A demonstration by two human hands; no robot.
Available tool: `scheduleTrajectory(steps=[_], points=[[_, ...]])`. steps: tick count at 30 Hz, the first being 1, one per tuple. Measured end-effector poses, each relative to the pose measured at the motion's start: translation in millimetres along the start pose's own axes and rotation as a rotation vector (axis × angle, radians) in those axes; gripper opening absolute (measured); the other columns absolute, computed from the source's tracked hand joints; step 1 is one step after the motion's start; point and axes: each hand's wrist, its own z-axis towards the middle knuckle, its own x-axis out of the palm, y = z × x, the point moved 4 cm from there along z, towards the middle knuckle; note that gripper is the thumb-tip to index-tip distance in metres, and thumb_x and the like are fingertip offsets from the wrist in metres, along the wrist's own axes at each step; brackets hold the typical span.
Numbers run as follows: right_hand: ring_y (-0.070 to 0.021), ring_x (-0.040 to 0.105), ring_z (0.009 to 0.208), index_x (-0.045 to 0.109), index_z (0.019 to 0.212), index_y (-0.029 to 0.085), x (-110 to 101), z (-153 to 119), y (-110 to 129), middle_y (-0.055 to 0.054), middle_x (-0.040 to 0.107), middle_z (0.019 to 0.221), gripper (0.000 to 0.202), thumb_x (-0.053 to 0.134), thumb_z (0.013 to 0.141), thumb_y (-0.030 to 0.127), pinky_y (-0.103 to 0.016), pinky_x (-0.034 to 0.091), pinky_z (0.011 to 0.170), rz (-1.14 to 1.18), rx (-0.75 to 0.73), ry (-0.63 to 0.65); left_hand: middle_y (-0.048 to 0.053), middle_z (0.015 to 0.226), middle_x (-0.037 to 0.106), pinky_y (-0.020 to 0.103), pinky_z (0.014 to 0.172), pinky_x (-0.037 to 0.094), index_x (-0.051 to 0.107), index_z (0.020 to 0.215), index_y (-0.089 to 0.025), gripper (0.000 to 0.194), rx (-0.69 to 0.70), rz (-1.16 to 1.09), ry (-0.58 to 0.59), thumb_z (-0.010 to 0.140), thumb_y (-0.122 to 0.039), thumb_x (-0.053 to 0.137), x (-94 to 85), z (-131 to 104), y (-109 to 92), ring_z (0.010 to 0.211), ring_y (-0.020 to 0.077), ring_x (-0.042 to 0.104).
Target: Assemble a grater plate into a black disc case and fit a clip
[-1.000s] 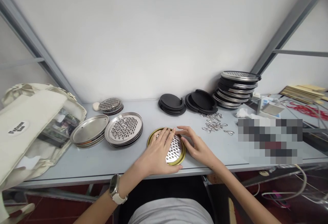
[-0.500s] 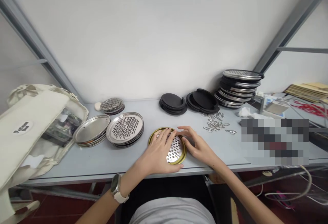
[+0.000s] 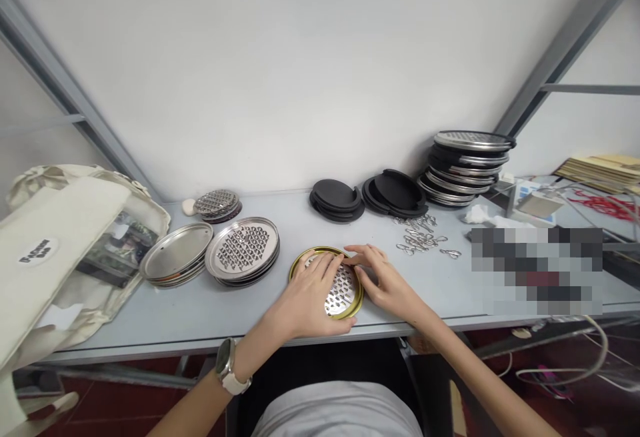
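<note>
In front of me on the table lies a round gold-rimmed plate with a silver grater disc (image 3: 341, 291) in it. My left hand (image 3: 311, 298) spans it, the fingers over the far part and the thumb along the near edge, holding it against the table. At the right rim, my right hand (image 3: 389, 282) grips the edge between its thumb and bent fingers. Part of the disc is hidden under my left hand. Close by on the left is a stack of grater plates (image 3: 245, 250); beside it stand plain round metal plates (image 3: 176, 249).
Smaller grater discs (image 3: 217, 203) stand at the back left. Black round holders (image 3: 336, 198) and more black holders (image 3: 400, 191) lie along the wall. Metal clips (image 3: 419, 239) are scattered right of centre. A tall plate stack (image 3: 467, 169) rises behind them. A cream bag (image 3: 75, 237) is far left.
The view has shifted very slightly. Both hands stay on the gold-rimmed plate in nearly the same pose.
</note>
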Motion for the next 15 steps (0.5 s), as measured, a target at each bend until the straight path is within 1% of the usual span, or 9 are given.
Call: scheduleTrajectory(steps=[4, 7, 9, 11, 13, 15], points=[[-0.0223, 0.048, 0.117, 0.036, 0.129, 0.026, 1.6, -0.3, 1.6, -0.006, 0.065, 0.113, 0.039, 0.039, 0.092, 0.014, -0.050, 0.031, 0.106, -0.024, -0.011, -0.024, 0.013, 0.139, 0.044, 0.050, 0.113, 0.020, 0.031, 0.137, -0.018, 0.090, -0.017, -0.007, -0.004, 0.064, -0.053, 0.070, -0.3, -0.2, 0.3, 0.132, 0.0308, 0.038], [-0.0220, 0.050, 0.114, 0.042, 0.123, 0.026, 0.2, -0.2, 0.4, -0.006, 0.063, 0.112, 0.033, 0.037, 0.093, 0.014, -0.046, 0.036, 0.101, -0.021, 0.016, -0.052, 0.014, 0.140, 0.043, 0.050, 0.114, 0.019, 0.029, 0.139, -0.017, 0.092, -0.023, -0.009, -0.009, 0.064, -0.053, 0.070, 0.1, -1.1, 0.1, 0.132, 0.0311, 0.037], [-0.0221, 0.051, 0.109, 0.049, 0.114, 0.025, -0.9, 0.4, -0.1, -0.007, 0.061, 0.109, 0.026, 0.038, 0.092, 0.014, -0.044, 0.040, 0.096, -0.034, 0.018, -0.056, 0.015, 0.143, 0.040, 0.051, 0.114, 0.017, 0.026, 0.141, -0.017, 0.094, -0.020, 0.000, 0.000, 0.067, -0.055, 0.068, 0.7, -1.8, -0.1, 0.135, 0.0314, 0.033], [-0.0224, 0.053, 0.105, 0.055, 0.104, 0.024, -0.8, 1.0, 0.1, -0.006, 0.061, 0.106, 0.022, 0.040, 0.091, 0.014, -0.044, 0.040, 0.094, -0.068, -0.002, -0.040, 0.015, 0.147, 0.035, 0.051, 0.115, 0.015, 0.022, 0.143, -0.017, 0.095, -0.007, 0.018, 0.012, 0.070, -0.058, 0.065, 0.1, -2.6, -0.2, 0.139, 0.0315, 0.027], [-0.0228, 0.053, 0.102, 0.057, 0.098, 0.024, -0.4, 0.8, 0.4, -0.006, 0.061, 0.102, 0.022, 0.041, 0.090, 0.012, -0.044, 0.040, 0.092, -0.125, -0.022, -0.040, 0.015, 0.151, 0.029, 0.051, 0.115, 0.014, 0.018, 0.146, -0.017, 0.096, 0.005, 0.042, 0.021, 0.072, -0.061, 0.062, -2.8, -3.7, 1.1, 0.141, 0.0313, 0.022], [-0.0230, 0.053, 0.099, 0.058, 0.095, 0.023, -0.6, -0.3, 0.7, -0.007, 0.061, 0.100, 0.021, 0.042, 0.088, 0.011, -0.044, 0.040, 0.090, -0.192, -0.021, -0.079, 0.015, 0.153, 0.023, 0.051, 0.116, 0.013, 0.014, 0.147, -0.017, 0.098, 0.007, 0.064, 0.026, 0.074, -0.062, 0.060, -8.0, -6.0, 4.1, 0.142, 0.0307, 0.018]])
